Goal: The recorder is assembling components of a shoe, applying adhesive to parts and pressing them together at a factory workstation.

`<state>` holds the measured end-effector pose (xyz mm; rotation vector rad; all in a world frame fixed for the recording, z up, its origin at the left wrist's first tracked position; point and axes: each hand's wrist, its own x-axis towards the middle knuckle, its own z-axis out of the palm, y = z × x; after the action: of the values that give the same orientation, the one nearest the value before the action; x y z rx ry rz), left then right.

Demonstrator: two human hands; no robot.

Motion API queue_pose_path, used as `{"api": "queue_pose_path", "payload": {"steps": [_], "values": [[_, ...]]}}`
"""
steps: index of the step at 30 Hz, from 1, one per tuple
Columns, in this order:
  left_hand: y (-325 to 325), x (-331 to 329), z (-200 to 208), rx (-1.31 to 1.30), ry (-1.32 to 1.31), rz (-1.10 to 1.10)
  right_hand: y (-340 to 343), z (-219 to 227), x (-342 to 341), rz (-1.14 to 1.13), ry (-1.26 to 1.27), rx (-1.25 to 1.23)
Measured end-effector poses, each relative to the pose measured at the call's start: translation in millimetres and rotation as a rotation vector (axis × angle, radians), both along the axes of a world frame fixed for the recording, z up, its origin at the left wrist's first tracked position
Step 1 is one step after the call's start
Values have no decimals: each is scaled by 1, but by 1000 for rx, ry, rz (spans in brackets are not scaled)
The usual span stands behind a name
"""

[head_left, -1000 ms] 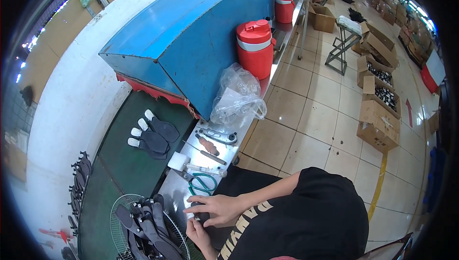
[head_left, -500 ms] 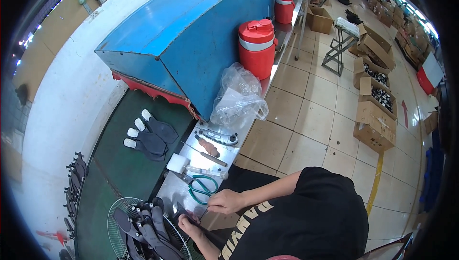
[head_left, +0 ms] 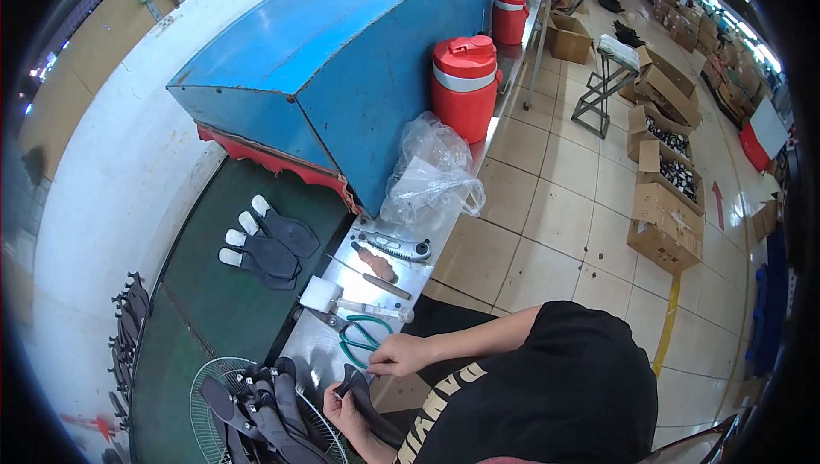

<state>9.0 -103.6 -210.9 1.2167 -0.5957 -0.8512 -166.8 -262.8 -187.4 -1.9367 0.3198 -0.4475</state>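
Note:
My left hand (head_left: 346, 413) is closed on a dark grey, flat, flexible piece (head_left: 362, 394), which bends upward toward my right hand. Close by, my right hand (head_left: 400, 355) has its fingers pinched together at the piece's far side; whatever lies between them is too small to make out. Scissors with green handles (head_left: 358, 341) lie on the metal ledge just beyond my right fingers. Beside my left hand, a wire basket (head_left: 202, 408) holds several dark paddle-shaped pieces (head_left: 272, 408) with small fittings.
On the metal ledge (head_left: 299, 346) lie a white block (head_left: 320, 294), a thin-shafted tool (head_left: 386, 285), a grey cutter (head_left: 395, 245) and a clear plastic bag (head_left: 431, 178). White-ended dark pieces (head_left: 275, 246) rest on the green belt (head_left: 192, 293). A blue housing (head_left: 342, 88) and red jug (head_left: 465, 93) stand beyond.
The dark grey piece has come up and now stands bent between my hands. My left hand has shifted slightly down and turned; my right hand stays almost in place.

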Motion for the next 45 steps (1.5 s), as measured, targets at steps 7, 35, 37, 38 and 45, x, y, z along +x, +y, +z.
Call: {"api": "queue_pose_path", "payload": {"steps": [7,35,37,38,45], "values": [[-10,3,10,145,46,8,3,-6,5,-57,-40,-72],[-2,11,15,198,97,-47,2,-5,1,-41,-83,24],[-2,13,12,170,103,-69,2,-6,1,-42,-104,29],[-1,13,11,170,103,-68,2,-8,2,-41,-104,28],[0,12,12,164,121,-98,7,-14,2,-62,-138,26]]}}
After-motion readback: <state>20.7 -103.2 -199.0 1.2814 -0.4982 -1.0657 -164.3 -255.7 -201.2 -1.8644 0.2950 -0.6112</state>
